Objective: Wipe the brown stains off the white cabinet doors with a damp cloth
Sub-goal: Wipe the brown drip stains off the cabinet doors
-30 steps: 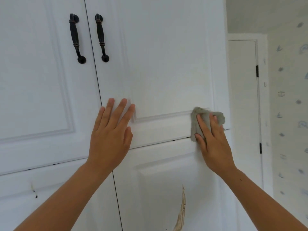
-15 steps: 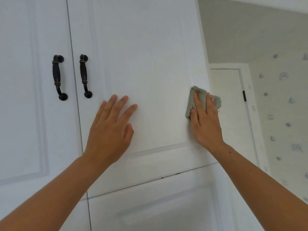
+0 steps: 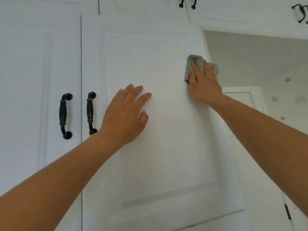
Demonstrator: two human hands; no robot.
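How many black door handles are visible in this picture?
5. Two whole handles side by side, left of the left hand; two handle ends cut off at the top edge; one blurred handle in the top right corner, where another may be hidden.

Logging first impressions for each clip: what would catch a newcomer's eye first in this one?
The right hand pressing a grey-green cloth flat against the upper right edge of a white cabinet door stands out most. The left hand lies spread on the door's middle panel, and two black handles sit to its left, either side of the door gap.
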